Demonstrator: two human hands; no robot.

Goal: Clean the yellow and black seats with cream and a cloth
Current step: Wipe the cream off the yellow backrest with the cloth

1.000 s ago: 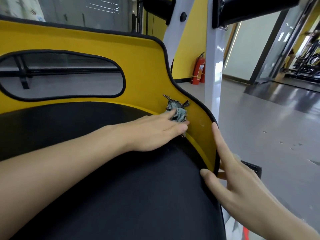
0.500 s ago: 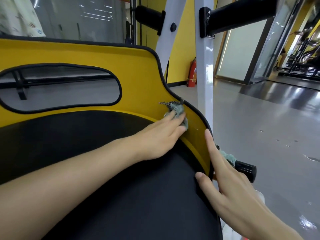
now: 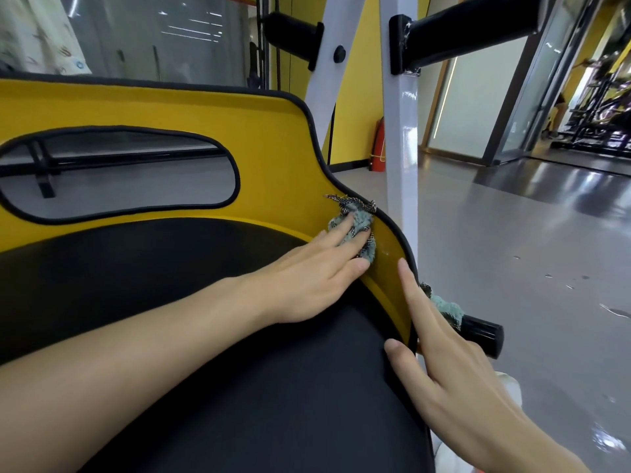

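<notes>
Black pad (image 3: pixel 239 387): 6–9 o'clock, no cream visible; wiped or not, cannot tell.
Yellow surround (image 3: pixel 273 138): 10–2 o'clock, faint sheen beside cloth; judged mid-wipe.
Left hand (image 3: pixel 307 278): centre, fingers straight, pressing cloth onto the yellow, gripping nothing.
Right hand (image 3: pixel 454 370): 4 o'clock, index along yellow edge, thumb on pad (other fingers hidden behind rim, grip impossible to tell).
Cloth (image 3: pixel 363 220): 1 o'clock, under left fingertips, at the surround's edge.
Progress: roughly midway by guess; cream not in view.

Left hand (image 3: pixel 307 278) presses crumpled teal-grey cloth (image 3: pixel 358 221) against yellow black-piped seat panel (image 3: pixel 273 138); right hand (image 3: pixel 454 377) thumb on black padded cushion (image 3: pixel 239 387).
</notes>
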